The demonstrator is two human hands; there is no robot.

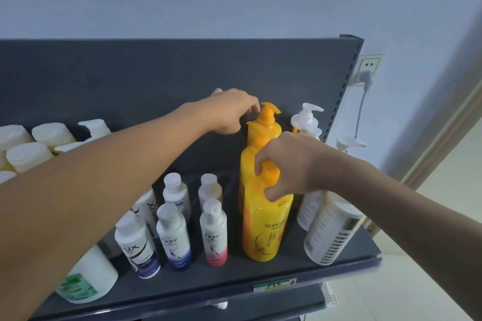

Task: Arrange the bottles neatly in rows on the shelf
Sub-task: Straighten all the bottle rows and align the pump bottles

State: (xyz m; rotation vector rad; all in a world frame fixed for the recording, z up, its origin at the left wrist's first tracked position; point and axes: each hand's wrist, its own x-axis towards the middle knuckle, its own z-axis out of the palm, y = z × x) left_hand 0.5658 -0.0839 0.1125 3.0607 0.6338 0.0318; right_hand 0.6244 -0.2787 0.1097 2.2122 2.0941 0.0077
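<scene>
Three yellow pump bottles stand in a line front to back on the dark shelf (260,272). My right hand (283,164) grips the orange pump of the front yellow bottle (266,227). My left hand (229,109) reaches over to the rear yellow bottle (266,125), its curled fingers at the orange pump head. Whether they pinch it is unclear. The middle yellow bottle (247,161) is partly hidden between them. Small white Dove bottles (214,237) and a Lux bottle (138,245) stand in short rows to the left.
White pump bottles (306,117) and a tall white bottle with a printed label (331,234) stand at the right end. White jars (28,156) crowd the far left. A big white tub (88,276) sits at front left. A wall socket (367,68) with a cable is at right.
</scene>
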